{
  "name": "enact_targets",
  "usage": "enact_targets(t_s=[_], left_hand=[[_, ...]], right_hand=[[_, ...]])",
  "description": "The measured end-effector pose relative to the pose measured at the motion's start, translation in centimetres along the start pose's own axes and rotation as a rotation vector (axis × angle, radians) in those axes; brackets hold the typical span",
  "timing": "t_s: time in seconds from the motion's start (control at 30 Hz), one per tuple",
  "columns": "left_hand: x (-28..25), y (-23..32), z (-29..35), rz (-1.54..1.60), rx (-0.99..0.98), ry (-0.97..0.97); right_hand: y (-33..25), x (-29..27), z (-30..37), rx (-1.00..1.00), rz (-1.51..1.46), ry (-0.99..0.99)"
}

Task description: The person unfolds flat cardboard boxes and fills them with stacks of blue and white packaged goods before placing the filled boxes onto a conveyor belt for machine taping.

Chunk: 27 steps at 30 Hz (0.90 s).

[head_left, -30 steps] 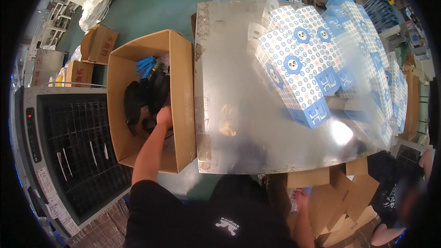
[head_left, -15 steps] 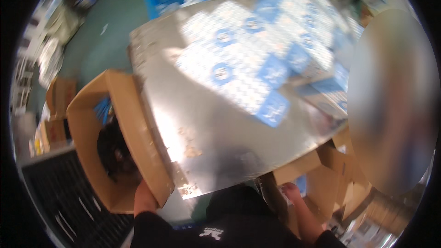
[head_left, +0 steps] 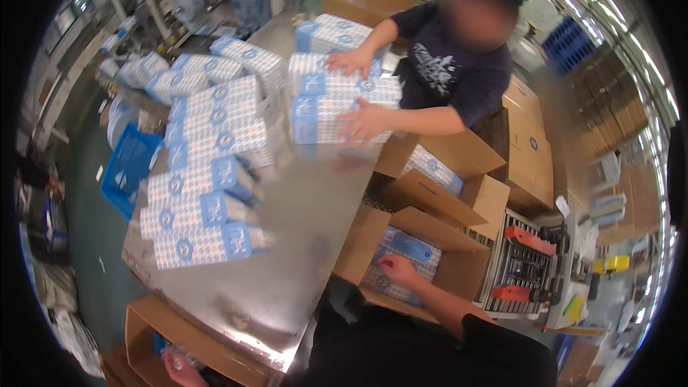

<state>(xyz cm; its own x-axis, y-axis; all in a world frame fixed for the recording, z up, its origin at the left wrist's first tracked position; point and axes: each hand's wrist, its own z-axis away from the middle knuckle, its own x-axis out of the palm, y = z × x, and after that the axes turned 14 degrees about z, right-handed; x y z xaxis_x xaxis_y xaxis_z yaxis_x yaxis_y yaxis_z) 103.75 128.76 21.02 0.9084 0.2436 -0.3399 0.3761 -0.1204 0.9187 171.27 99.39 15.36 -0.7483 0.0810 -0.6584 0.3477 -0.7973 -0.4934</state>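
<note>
At the lower left, my left hand [head_left: 180, 367] is inside an open brown carton [head_left: 190, 324] beside the table. Its fingers are closed around something clear and shiny, perhaps plastic, too blurred to name. My right hand [head_left: 398, 271] hangs over another open carton [head_left: 459, 272] on the right, fingers curled; what they hold, if anything, is hidden. Inside that carton lie blue-and-white patterned boxes [head_left: 412, 246], just under my right hand. Across the table, a co-worker's two hands [head_left: 367, 123] rest on similar patterned boxes [head_left: 308, 118].
The metal table [head_left: 294, 236] bears several patterned boxes [head_left: 193, 247] in rows on its left. Another open carton [head_left: 430, 193] stands beyond the one under my right hand. A roller conveyor [head_left: 519, 265] runs at right. A blue crate [head_left: 129, 168] sits beyond the table's left edge.
My view has swung to the right, bringing the co-worker and the right-hand cartons into sight. My right hand has come from the near carton's edge to above its contents. My left hand remains at the left carton.
</note>
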Motion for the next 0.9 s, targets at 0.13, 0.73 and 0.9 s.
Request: enact_targets(t_s=[0.13,0.73,0.9], left_hand=[[24.0,19.7,5.3,0.135,-0.383,-0.567],[48.4,41.8,23.1,0.752,-0.221,-1.768],[47.9,42.1,23.6,0.755,-0.123,-1.855]], right_hand=[[-7.2,-3.4,3.1,-0.232,-0.330,0.023],[-5.8,-17.3,16.0,-0.162,-1.389,0.576],[-3.6,-16.8,17.7,-0.131,-1.330,0.620]])
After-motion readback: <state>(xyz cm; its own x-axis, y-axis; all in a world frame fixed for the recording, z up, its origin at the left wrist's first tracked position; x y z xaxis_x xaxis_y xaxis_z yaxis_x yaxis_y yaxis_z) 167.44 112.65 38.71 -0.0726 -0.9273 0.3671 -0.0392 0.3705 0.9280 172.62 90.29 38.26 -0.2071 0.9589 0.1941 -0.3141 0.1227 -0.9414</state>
